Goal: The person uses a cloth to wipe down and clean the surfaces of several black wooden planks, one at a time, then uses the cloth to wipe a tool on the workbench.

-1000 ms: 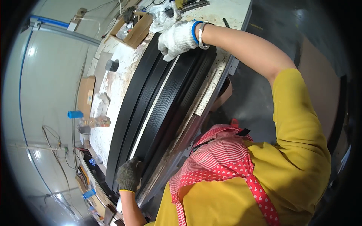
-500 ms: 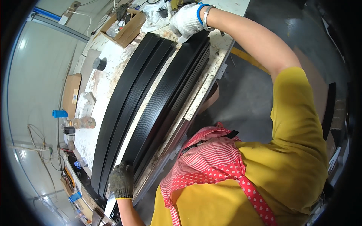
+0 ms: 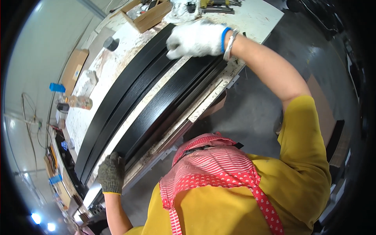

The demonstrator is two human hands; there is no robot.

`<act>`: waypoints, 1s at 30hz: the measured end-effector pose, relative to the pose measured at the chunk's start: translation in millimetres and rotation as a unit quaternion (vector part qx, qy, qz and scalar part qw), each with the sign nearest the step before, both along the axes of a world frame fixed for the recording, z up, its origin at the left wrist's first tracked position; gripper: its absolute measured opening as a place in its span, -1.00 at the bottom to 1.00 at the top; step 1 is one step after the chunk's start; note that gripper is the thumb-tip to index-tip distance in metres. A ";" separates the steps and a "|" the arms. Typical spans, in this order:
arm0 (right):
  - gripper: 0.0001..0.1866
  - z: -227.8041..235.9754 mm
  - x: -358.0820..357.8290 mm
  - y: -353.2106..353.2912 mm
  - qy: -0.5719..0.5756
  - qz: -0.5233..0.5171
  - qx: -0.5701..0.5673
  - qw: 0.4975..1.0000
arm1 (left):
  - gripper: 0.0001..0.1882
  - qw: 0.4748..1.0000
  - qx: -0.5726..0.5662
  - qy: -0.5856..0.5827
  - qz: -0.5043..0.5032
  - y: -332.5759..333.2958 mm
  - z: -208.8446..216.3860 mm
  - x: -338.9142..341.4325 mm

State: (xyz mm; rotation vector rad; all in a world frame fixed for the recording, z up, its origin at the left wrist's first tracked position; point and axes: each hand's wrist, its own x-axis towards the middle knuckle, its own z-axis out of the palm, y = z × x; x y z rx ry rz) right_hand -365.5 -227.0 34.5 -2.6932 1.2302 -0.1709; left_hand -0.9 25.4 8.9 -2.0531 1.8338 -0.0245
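Workbench [image 3: 256,17]: long panels [image 3: 156,105] lie side by side along its length, nearer its front edge; left hand [image 3: 111,172] rests on the panels' near-left end; right hand [image 3: 196,39] rests on their far-right end; open cardboard box [image 3: 150,15] stands behind the panels at the far end, crumpled cloth [image 3: 178,11] just right of it; small cup [image 3: 111,43] left of the box; bottle [image 3: 78,102] lies on the bench behind the panels, well left of the cup.
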 end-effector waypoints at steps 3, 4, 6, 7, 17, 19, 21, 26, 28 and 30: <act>-0.61 -2.8 46.5 15.8 -0.012 0.073 0.095 0.993 | -0.72 1.000 -0.020 -0.009 -0.022 1.2 -8.7 5.9; -0.64 -7.7 55.6 17.4 0.002 0.091 0.096 0.991 | -0.72 1.000 -0.019 -0.008 -0.023 0.0 -8.1 3.8; -0.61 -9.3 58.2 13.9 0.032 0.117 0.111 0.986 | -0.71 1.000 -0.020 0.008 -0.001 -2.0 -5.6 -4.3; -0.57 -12.7 59.1 7.6 0.053 0.136 0.094 0.985 | -0.71 1.000 -0.019 0.010 0.000 -0.2 -5.9 -6.4; -0.65 -16.0 -89.1 -67.4 0.187 -0.085 -0.048 0.978 | -0.76 0.996 -0.085 0.033 0.018 12.9 -7.6 -5.6; -0.74 -21.5 -112.6 -84.2 0.250 -0.124 -0.092 0.956 | -0.66 0.998 -0.043 0.032 0.038 9.1 -3.4 -7.0; -0.78 -32.0 -134.3 -93.2 0.227 -0.145 -0.163 0.949 | -0.64 0.998 -0.048 0.042 0.028 10.6 -5.9 1.2; -0.70 -49.5 -133.1 -81.1 -0.080 -0.125 -0.146 0.978 | -0.66 0.993 -0.007 0.108 0.035 10.4 8.0 13.5; -0.65 -69.9 -130.2 -78.7 -0.240 -0.076 -0.128 0.959 | -0.68 0.946 -0.111 0.304 0.024 7.4 7.0 45.5; -0.64 -92.8 -112.3 -63.3 -0.410 -0.068 -0.090 0.905 | -0.67 0.913 -0.221 0.344 -0.003 -4.2 3.1 66.9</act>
